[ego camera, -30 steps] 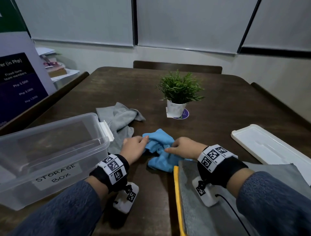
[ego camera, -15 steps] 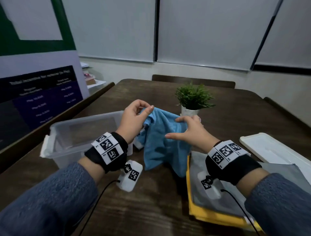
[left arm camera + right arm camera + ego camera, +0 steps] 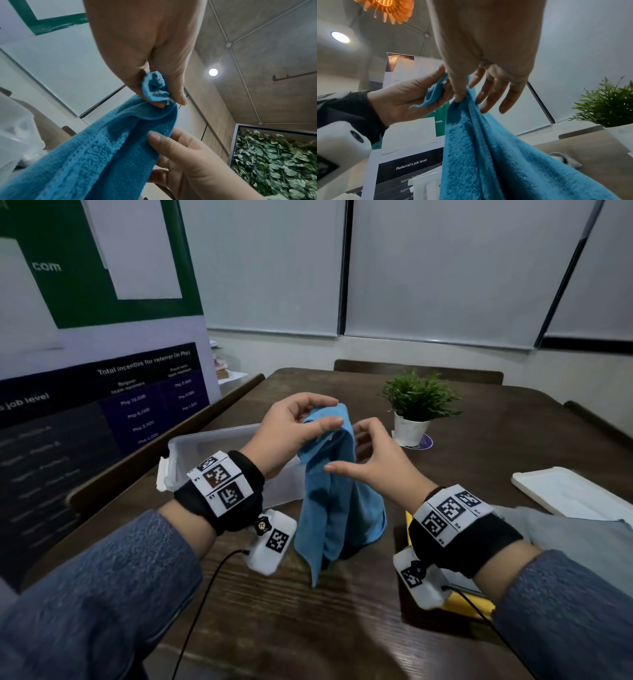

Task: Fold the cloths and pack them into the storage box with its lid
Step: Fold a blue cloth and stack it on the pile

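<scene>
A blue cloth (image 3: 342, 508) hangs in the air over the table's middle, its lower end just above the wood. My left hand (image 3: 329, 414) pinches its top corner between thumb and fingers, which the left wrist view shows as a small bunched fold (image 3: 154, 89). My right hand (image 3: 346, 453) pinches the cloth's edge just below, with thumb and forefinger; its other fingers (image 3: 505, 97) are spread. The clear storage box (image 3: 212, 446) stands open behind my left hand. Its white lid (image 3: 575, 494) lies at the right.
A folded grey cloth (image 3: 555, 529) lies on a yellow cloth (image 3: 469, 607) at the near right. A small potted plant (image 3: 418, 405) stands behind my right hand. A printed banner (image 3: 102, 392) stands along the left, and chair backs line the table's edges.
The blue cloth has come up off the table and now hangs long. My hands rose and closed together at its top corner. The head view has tilted upward.
</scene>
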Available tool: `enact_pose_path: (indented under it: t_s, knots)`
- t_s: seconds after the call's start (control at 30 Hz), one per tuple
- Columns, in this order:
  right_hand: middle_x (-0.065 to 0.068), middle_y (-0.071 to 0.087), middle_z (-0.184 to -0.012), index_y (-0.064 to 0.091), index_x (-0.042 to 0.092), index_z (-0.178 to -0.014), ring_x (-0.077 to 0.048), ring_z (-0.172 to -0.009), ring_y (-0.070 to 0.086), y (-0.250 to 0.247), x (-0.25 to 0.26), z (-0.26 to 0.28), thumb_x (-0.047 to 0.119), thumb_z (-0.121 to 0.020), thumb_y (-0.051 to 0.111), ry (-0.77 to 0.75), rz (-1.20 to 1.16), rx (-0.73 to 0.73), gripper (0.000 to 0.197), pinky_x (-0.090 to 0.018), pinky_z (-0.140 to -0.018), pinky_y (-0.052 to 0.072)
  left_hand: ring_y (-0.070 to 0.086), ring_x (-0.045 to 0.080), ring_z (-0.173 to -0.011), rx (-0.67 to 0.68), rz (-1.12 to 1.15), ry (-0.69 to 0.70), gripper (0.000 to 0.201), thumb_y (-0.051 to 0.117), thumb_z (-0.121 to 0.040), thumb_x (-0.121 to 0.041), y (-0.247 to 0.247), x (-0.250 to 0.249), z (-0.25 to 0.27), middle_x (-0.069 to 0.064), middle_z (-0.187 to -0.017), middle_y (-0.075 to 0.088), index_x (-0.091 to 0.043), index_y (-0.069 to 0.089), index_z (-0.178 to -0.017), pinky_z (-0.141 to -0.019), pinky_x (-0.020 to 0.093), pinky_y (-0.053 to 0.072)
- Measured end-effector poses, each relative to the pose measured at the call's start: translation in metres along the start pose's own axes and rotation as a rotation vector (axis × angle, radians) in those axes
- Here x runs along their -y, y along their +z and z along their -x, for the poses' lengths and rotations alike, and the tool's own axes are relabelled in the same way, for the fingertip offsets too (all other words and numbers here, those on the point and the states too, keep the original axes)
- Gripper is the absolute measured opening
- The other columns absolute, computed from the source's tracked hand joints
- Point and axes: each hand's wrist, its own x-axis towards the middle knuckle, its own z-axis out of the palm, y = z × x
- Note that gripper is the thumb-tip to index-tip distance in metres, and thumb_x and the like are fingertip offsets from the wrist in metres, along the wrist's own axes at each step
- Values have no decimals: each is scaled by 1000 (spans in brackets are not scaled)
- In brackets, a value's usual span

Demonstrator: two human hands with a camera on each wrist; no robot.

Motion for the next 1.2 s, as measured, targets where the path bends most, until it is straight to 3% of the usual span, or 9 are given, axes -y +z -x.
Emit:
enact_pose_path:
  t_s: [0.1, 0.2, 0.3, 0.43, 0.57, 0.73, 0.87, 0.97, 1.2]
  knots:
    - [-1, 63, -79, 53, 18, -81, -16, -71, 61, -1, -7, -5, 24, -78, 80, -33, 24, -53, 28, -27, -62, 49, 68, 12, -90, -3, -24, 9, 35, 81, -66, -19, -3, -1, 2, 2, -99, 72, -18, 70, -99, -78, 23, 54]
    - [-2, 56, -67, 51, 22, -75, -14, -60, 50, -13, -12, -9, 18, -88, 69, -44, 32, -85, 23, -26, -58, 40, 62, 2, -68, -107, -252, 62, 15, 81, -72, -18, -9, -1, -1, -10, -76, 68, -14, 70, -81, -63, 17, 48]
    - [2, 50, -62, 49, 23, -79, -6, -52, 40, -26, -10, -9, 25, -94, 61, -23, 84, -62, 19, -22, -53, 32, 55, 7, -81, -145, -623, 84, 32, 80, -71, -37, -25, 10, -9, -3, -86, 57, -11, 64, -60, -76, 24, 45]
    - [4, 69, -77, 61, 22, -82, -10, -69, 65, -38, -6, -4, 51, -77, 72, 39, 178, 191, 31, -29, -63, 51, 51, 10, -89, -172, -758, 9, 48, 68, -80, -51, -33, 23, -13, 3, -92, 53, -8, 64, -58, -85, 26, 40]
    - [-2, 69, -74, 68, 16, -78, -11, -67, 63, -54, -19, 0, 55, -68, 79, 139, 463, 318, 42, -28, -60, 48, 49, 20, -62, -263, -558, -132, 55, 47, -93, -56, -41, 20, -12, 6, -65, 50, -7, 55, -69, -63, 30, 40]
    - [-4, 68, -72, 68, 5, -82, -14, -65, 64, -82, -30, 3, 48, -73, 78, 261, 319, 180, 45, -31, -58, 50, 56, 23, -72, -368, -516, -264, 53, 54, -87, -62, -73, 24, -12, 8, -77, 58, -9, 55, -79, -67, 34, 42]
    - [-9, 61, -75, 66, -4, -94, -10, -61, 58, -95, -18, -4, 32, -89, 67, 241, 20, -129, 37, -25, -53, 51, 59, 17, -61, -204, -203, -342, 32, 73, -83, -32, -76, 16, -8, 11, -76, 60, -4, 61, -90, -54, 24, 48]
    - [-10, 48, -69, 59, 1, -78, -5, -51, 47, -98, -11, -11, 33, -94, 60, 210, 38, -316, 35, -16, -44, 38, 59, 8, -54, -138, 9, -340, 28, 72, -82, -24, -65, -1, -7, 9, -81, 60, -5, 62, -100, -46, 16, 48]
    - [10, 67, -80, 73, 16, -87, -7, -78, 61, -60, 1, -11, 30, -93, 63, 97, 26, -301, 18, -26, -67, 48, 68, 11, -68, 105, 82, -406, 27, 68, -85, -9, -14, -18, -3, 9, -92, 70, -6, 65, -112, -60, 20, 57]
